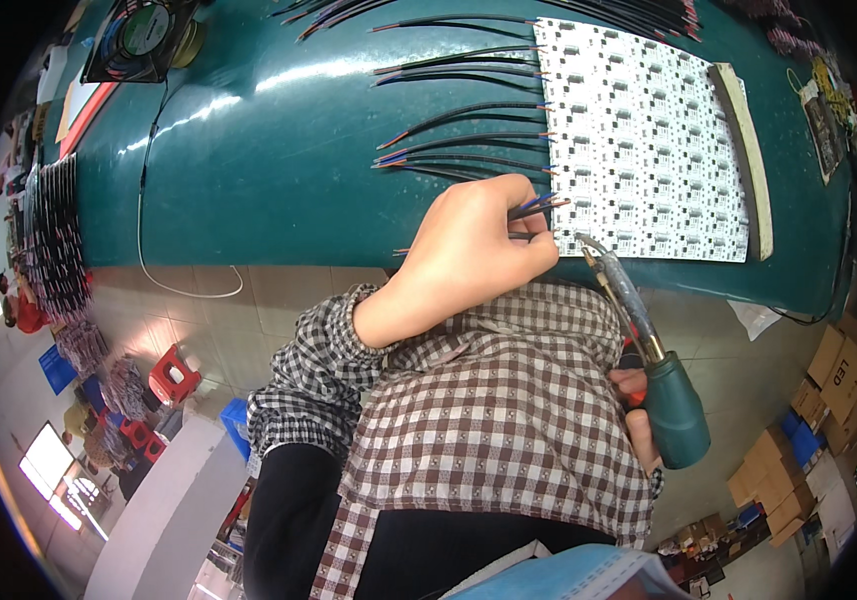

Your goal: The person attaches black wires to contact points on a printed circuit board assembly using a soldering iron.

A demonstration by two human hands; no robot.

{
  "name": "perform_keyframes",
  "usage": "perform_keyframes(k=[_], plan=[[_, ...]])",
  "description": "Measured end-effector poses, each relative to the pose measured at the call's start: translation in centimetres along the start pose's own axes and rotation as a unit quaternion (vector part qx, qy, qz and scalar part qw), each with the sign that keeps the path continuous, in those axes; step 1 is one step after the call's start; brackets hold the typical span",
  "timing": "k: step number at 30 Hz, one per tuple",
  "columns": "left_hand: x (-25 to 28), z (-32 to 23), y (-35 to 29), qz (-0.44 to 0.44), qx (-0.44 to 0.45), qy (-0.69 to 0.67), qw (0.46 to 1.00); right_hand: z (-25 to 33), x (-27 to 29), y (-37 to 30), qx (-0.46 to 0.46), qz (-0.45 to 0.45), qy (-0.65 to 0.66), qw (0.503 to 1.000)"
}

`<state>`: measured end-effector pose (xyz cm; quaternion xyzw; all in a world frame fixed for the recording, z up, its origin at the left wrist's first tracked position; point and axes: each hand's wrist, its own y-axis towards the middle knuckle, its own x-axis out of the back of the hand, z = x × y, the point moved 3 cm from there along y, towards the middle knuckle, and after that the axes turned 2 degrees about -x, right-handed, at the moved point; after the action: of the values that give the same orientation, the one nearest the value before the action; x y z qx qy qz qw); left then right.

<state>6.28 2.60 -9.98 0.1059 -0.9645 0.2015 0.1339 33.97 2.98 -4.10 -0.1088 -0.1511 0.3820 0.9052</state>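
Observation:
A white panel of small circuit boards [639, 130] lies on the green table, with pairs of black cables [469, 115] reaching leftward from its left edge. My left hand [474, 240] is closed at the panel's lower left corner, pinching a black cable with coloured wire ends. My right hand [639, 425], mostly hidden, has its fingers around the green handle of a soldering iron [677, 405]. The iron's bent tip rests at the panel's lower edge, just right of my left fingertips. Along the panel's right side lies a long narrow bar [747, 165].
A small fan [144, 35] stands at the far left, its thin cord [142, 200] hanging over the near table edge. More black cables [609, 10] lie at the back. Bundled cables [54, 235] sit at the left end. Cardboard boxes [779, 480] are stacked on the right-hand floor.

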Motion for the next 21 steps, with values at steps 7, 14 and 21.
perform_keyframes(k=[7, 14, 21], plan=[[0.9, 0.2, -0.6, 0.068, -0.069, 0.051, 0.994, -0.1, 0.5, 1.0, 0.043, -0.091, 0.098, 0.990], [6.5, -4.3, -0.1, -0.195, -0.132, 0.111, 0.966, -1.2, 3.4, 4.8, 0.113, -0.263, 0.112, 0.952], [5.9, -1.9, 6.7, -0.108, -0.101, 0.076, 0.986, -0.3, 4.2, 8.9, 0.140, -0.222, 0.139, 0.955]])
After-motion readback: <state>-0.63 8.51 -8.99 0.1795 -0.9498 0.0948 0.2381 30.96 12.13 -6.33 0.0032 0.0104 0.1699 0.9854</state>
